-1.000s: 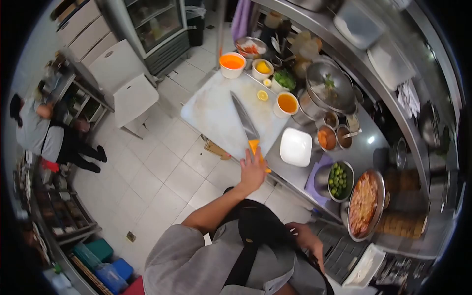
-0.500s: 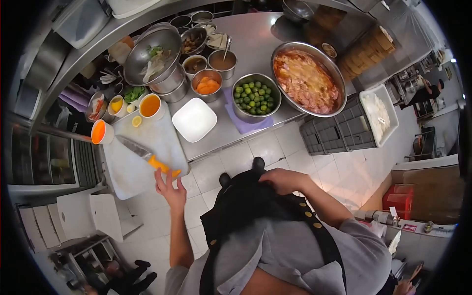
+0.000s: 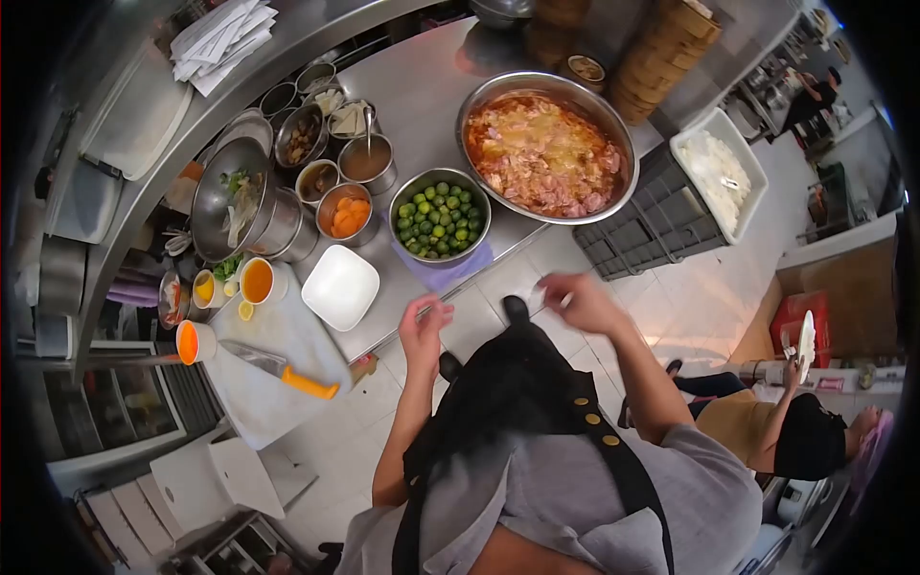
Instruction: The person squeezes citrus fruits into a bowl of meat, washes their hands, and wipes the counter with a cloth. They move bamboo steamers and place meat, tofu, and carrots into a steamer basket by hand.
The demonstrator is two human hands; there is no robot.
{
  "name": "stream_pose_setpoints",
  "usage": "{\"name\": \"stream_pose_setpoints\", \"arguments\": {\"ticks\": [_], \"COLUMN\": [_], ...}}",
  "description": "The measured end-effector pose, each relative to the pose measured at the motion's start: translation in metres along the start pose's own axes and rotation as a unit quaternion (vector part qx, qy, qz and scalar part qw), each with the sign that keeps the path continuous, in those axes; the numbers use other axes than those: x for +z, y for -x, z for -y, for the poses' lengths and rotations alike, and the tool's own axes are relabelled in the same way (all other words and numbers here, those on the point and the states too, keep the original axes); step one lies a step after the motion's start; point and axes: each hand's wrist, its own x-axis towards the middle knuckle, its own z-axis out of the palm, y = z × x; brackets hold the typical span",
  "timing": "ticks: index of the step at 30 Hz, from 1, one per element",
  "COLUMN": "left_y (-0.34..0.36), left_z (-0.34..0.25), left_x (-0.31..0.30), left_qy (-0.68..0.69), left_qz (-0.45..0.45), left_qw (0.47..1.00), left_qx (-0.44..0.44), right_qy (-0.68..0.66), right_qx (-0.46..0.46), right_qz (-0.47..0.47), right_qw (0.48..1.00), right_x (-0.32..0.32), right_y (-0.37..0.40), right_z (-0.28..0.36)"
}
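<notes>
My left hand (image 3: 422,328) is raised over the floor in front of the apron, right of the white square bowl (image 3: 340,287), its fingers curled with nothing visible in them. My right hand (image 3: 578,303) hangs in the air below the large steel basin of raw meat (image 3: 546,149), fingers bent and blurred. Between the two hands and the counter edge stands a steel bowl of green citrus fruit (image 3: 440,220) on a purple cloth (image 3: 443,276). A knife with an orange handle (image 3: 309,383) lies on the white cutting board (image 3: 264,412).
Steel pots of sauce (image 3: 367,161) and orange pieces (image 3: 345,218) stand behind the white bowl. Right of the basin, a white tub (image 3: 752,192) sits on a grey crate (image 3: 661,225). A person holding a plate (image 3: 807,345) is at the right. Bamboo steamers (image 3: 661,57) stand behind.
My left hand has left the knife handle area and moved right. My right hand has come away from the apron and risen. The view has turned, and a person with a plate has appeared.
</notes>
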Motion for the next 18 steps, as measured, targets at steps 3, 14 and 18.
{"name": "stream_pose_setpoints", "arguments": {"ticks": [3, 14, 18], "left_y": [-0.017, -0.027, -0.018], "left_z": [-0.010, 0.009, 0.005], "left_x": [0.030, 0.120, 0.125], "left_qy": [0.012, 0.064, 0.100], "left_qz": [-0.058, -0.232, -0.324], "left_qw": [0.995, 0.970, 0.940], "left_qx": [0.075, 0.040, 0.048], "right_qy": [0.020, 0.336, 0.363], "right_qx": [-0.022, -0.339, -0.299], "right_qz": [-0.206, 0.199, 0.188], "right_qw": [0.978, 0.856, 0.862], "right_x": [-0.047, 0.043, 0.064], "right_y": [-0.038, -0.284, -0.284], "right_z": [-0.006, -0.009, 0.004]}}
